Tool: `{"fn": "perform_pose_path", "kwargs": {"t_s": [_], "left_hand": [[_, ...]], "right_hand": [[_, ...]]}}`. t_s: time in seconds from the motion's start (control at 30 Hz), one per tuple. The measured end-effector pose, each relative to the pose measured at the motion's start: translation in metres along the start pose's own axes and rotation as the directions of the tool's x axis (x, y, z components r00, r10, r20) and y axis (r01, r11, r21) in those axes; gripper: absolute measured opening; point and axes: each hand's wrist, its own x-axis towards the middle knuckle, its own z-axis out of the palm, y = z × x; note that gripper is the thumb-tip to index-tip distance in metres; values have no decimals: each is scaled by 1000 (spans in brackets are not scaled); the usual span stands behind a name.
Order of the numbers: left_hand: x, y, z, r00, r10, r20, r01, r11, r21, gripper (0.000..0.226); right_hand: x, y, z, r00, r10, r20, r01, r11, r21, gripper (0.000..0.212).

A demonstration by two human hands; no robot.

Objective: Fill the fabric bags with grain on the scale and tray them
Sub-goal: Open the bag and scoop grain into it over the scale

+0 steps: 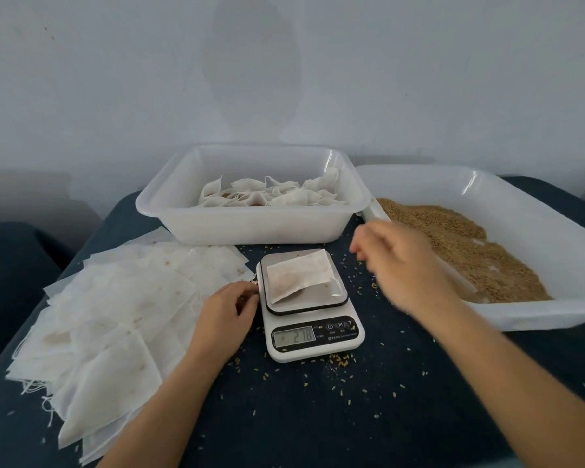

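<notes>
Empty bags [108, 319] fan across the table's left edge, within reach of the left hand [228, 307], its fingers curled at the scale's [309, 309] side, seemingly pinching grains. One partly filled bag [299, 273] lies on the scale mid-table while the right hand [399, 265], blurred with fingers loose, hovers beside the grain tray [534, 238] at the right edge; filled bags wait in the tray [250, 224] behind.

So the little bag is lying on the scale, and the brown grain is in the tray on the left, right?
Not quite. The bag does lie on the scale, but the grain is in the tray on the right. On the left lie empty fabric bags. The head view shows it.
</notes>
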Motion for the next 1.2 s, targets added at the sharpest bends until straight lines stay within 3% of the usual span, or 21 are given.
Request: {"fn": "perform_pose_path", "kwargs": {"t_s": [0.07, 0.23, 0.33, 0.47, 0.63, 0.73, 0.8, 0.9, 1.03, 1.2], "left_hand": [[-1, 0, -1, 1000, 5, 9, -5, 1000, -6, 16], [-2, 0, 0, 1000, 13, 19, -13, 1000, 2, 15], [-2, -1, 0, 1000, 16, 17, -16, 1000, 0, 15], [-2, 1, -1, 1000, 25, 20, -25, 1000, -10, 19], [-3, 1, -2, 999, 32, 20, -32, 999, -19, 15], [-3, 2, -2, 999, 44, 24, -44, 999, -20, 15], [-3, 2, -3, 998, 58, 20, -57, 998, -23, 15], [-2, 1, -6, 998, 64, 6, -64, 998, 7, 17], [16, -5, -11, 999, 30, -36, -24, 989, 144, 13], [37, -11, -17, 1000, -7, -3, 8, 961, 276, 19]], "right_hand": [[-11, 16, 27, 999, 37, 2, -37, 999, 1, 22], [-24, 61, 56, 926, 377, -26, -367, 914, 171, 17], [-24, 61, 60, 923, 378, 64, -383, 901, 203, 17], [-6, 47, 54, 950, 278, 146, -280, 960, -4, 24], [36, 20, 50, 787, 480, 386, -461, 875, -149, 30], [56, 4, 54, 725, 513, 460, -417, 858, -300, 25], [67, -5, 57, 729, 517, 448, -329, 840, -432, 28], [86, -26, 56, 758, 445, 477, -180, 845, -503, 10], [133, -54, 39, 812, 313, 492, -27, 863, -504, 23], [199, -54, 25, 877, 299, 376, -154, 916, -370, 20]]}}
